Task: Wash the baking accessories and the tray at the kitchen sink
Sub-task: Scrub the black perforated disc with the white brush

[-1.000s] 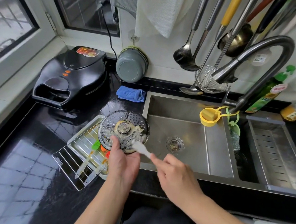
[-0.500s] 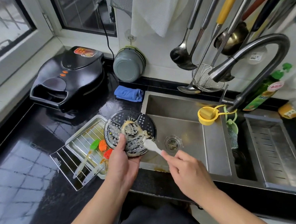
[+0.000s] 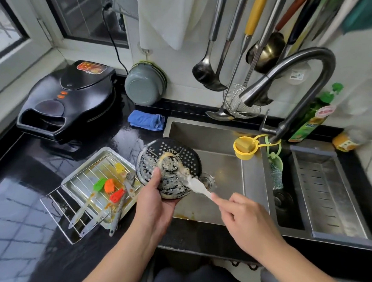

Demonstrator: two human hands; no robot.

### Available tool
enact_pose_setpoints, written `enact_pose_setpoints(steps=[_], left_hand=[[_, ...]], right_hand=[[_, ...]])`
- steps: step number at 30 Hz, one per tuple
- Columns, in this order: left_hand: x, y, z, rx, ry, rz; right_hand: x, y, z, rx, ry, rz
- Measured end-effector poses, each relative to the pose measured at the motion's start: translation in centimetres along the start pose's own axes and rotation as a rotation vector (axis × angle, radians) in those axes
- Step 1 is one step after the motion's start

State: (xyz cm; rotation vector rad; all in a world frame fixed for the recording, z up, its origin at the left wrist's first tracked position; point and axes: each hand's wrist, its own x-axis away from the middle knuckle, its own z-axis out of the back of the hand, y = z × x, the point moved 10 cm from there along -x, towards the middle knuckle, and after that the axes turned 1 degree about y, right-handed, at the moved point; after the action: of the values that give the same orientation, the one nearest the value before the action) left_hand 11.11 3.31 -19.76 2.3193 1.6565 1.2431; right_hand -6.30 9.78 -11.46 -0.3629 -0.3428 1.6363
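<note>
My left hand (image 3: 154, 201) grips a round black perforated plate (image 3: 186, 157) by its near rim, tilted over the left edge of the steel sink (image 3: 252, 189). Yellowish foam covers the plate's middle. My right hand (image 3: 243, 219) pinches the handle of a white brush (image 3: 197, 185), whose soapy head touches the plate's lower right. On the counter to the left lies a metal tray (image 3: 77, 177) with a wire rack (image 3: 60, 204) and several silicone basting brushes (image 3: 108, 187) with green, orange, red and yellow heads.
A curved faucet (image 3: 294, 82) arches over the sink's right side, with a yellow soap cup (image 3: 245, 146) hung at its base. A drain basket (image 3: 331, 190) fills the right basin. A black electric griddle (image 3: 71, 97), blue cloth (image 3: 147, 120) and hanging utensils (image 3: 235, 56) stand behind.
The plate has shifted rightwards, from beside the tray to over the sink's left edge. My right hand followed with the brush, still scrubbing the plate's foamy face.
</note>
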Motion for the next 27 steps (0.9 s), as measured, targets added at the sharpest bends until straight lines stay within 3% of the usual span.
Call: enact_pose_setpoints(steps=[4,10,13,15,20,27], left_hand=[[1.4,-3.7,-1.8,-0.072,0.010,0.047],[1.9,-3.2,-2.6,-0.041,0.057,-0.043],[2.8,-5.5,-4.4,-0.074,0.073,-0.029],[3.1,-6.4,-5.3,-0.042,0.060,-0.032],[3.5,-6.0,-6.1,0.018,0.007,-0.094],[4.5,-7.5,-7.8,0.083,-0.082,-0.085]], right_hand=[[-1.5,0.2,1.0,-0.043,0.048,0.074],[0.4,3.7,2.5,-0.087,-0.004,0.082],[-1.0,2.4,2.4,-0.107,0.002,0.133],[-1.2,1.6,2.4,-0.120,-0.016,0.165],[0.3,6.6,3.9,-0.106,-0.035,0.066],[0.5,3.1,3.9,-0.154,-0.024,0.204]])
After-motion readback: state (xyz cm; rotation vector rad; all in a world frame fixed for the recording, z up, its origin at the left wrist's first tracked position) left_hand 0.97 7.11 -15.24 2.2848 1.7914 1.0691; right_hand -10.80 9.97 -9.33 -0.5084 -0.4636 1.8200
